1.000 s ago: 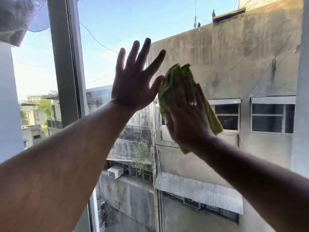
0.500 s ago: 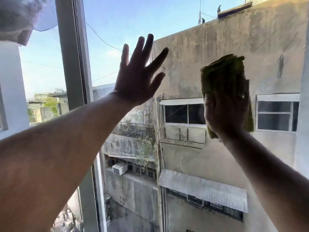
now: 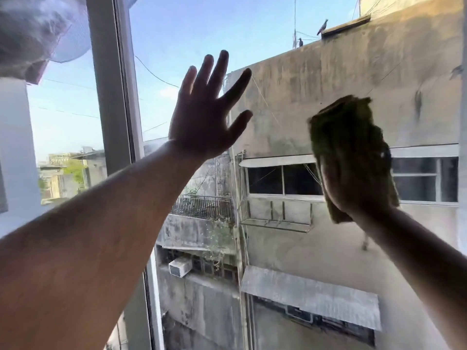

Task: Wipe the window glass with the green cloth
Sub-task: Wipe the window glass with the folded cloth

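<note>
The window glass [image 3: 290, 243] fills most of the view, with a grey building behind it. My right hand [image 3: 353, 183] presses the crumpled green cloth [image 3: 338, 122] flat against the glass at the right, the cloth sticking out above my fingers and below my palm. My left hand [image 3: 204, 120] is spread flat on the glass left of centre, fingers apart and pointing up, holding nothing. The two hands are well apart.
A grey vertical window frame [image 3: 113, 102] runs down the left, just left of my left forearm. A bunched pale curtain [image 3: 32, 29] hangs at the top left. The right edge of the pane [image 3: 463, 122] is close to the cloth.
My right hand has slid the cloth to the right across the glass, away from my left hand. My left hand has stayed flat on the glass.
</note>
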{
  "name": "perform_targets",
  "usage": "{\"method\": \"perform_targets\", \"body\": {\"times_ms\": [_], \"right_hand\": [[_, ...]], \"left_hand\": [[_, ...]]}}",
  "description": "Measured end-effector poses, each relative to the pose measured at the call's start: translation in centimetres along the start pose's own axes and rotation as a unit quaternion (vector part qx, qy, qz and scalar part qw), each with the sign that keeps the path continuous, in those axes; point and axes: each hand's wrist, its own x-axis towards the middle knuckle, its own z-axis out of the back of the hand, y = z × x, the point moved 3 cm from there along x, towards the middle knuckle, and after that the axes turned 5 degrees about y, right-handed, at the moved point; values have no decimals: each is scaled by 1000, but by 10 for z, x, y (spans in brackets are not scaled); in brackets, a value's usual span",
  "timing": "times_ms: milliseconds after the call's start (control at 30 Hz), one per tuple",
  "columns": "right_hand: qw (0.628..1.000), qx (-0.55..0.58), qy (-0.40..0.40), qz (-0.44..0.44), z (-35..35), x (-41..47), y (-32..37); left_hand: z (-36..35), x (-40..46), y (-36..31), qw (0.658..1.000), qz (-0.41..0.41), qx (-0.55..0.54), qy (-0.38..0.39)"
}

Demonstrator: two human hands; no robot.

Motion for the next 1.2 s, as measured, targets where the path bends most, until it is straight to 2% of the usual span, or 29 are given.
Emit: {"method": "perform_targets", "body": {"times_ms": [67,100,133,167,200,233,300,333,367,400,433,500,567,600,633,667,700,767,800,833,867,900,967,1033,1067,1100,1133,1167,1200], "right_hand": [[987,27,-40,-152,4,24,6],[981,39,-44,-183,4,27,24],[983,46,-49,-174,3,23,47],[991,49,-56,-110,0,12,73],[998,49,-47,1,-7,-8,98],[989,40,-24,143,-16,-34,118],[921,3,35,387,-24,-80,129],[893,-9,53,446,-26,-84,116],[888,-23,57,455,-26,-73,100],[908,-36,44,415,-24,-52,84],[941,-43,17,336,-19,-26,68],[988,-48,-49,139,-1,28,42],[995,8,-101,0,7,49,45],[992,43,-114,-32,5,44,58],[992,69,-107,-21,0,32,76],[993,78,-77,49,-8,10,96],[983,68,-38,164,-18,-18,112],[929,25,39,366,-31,-72,103],[915,15,51,401,-31,-79,75],[920,11,34,390,-26,-70,42],[941,11,7,339,-18,-54,7],[964,6,-24,266,-8,-33,-29],[994,-26,-26,100,12,7,-93],[997,0,-21,-73,23,25,-115],[990,21,-34,-134,23,26,-102],[987,20,-45,-153,19,22,-75],[991,15,-49,-123,11,10,-40],[998,28,-44,-41,5,-5,2],[995,46,-19,82,-8,-28,42]], "left_hand": [[-1,0,3,1000,3,-10,-6],[-1,0,3,1000,4,-17,-9],[-2,1,4,1000,3,-23,-11],[-2,1,4,1000,2,-27,-13],[-2,2,5,1000,2,-28,-14],[-2,3,5,1000,2,-26,-16],[-3,4,5,1000,5,-22,-15],[-4,4,4,1000,6,-21,-15],[-4,3,3,1000,7,-19,-17],[-4,2,3,1000,8,-16,-20],[-4,1,3,1000,9,-14,-23],[-3,0,4,1000,7,-15,-25],[-4,1,4,1000,1,-17,-22],[-5,2,5,1000,-3,-17,-21],[-5,2,5,1000,-4,-16,-23],[-6,3,6,1000,-2,-12,-25],[-6,3,9,1000,-3,-7,-25],[-8,3,8,1000,-8,0,-20],[-8,3,7,1000,-8,2,-19],[-9,2,6,1000,-6,5,-19],[-8,2,5,1000,-5,8,-17],[-8,3,2,1000,-7,10,-13],[-4,4,0,1000,-6,13,7],[-1,4,-1,999,0,19,28],[2,4,-4,999,2,17,32],[5,6,-9,999,-3,13,30],[7,11,-19,1000,-16,11,20],[9,19,-31,999,-34,16,5],[10,30,-43,998,-49,24,-4]]}}
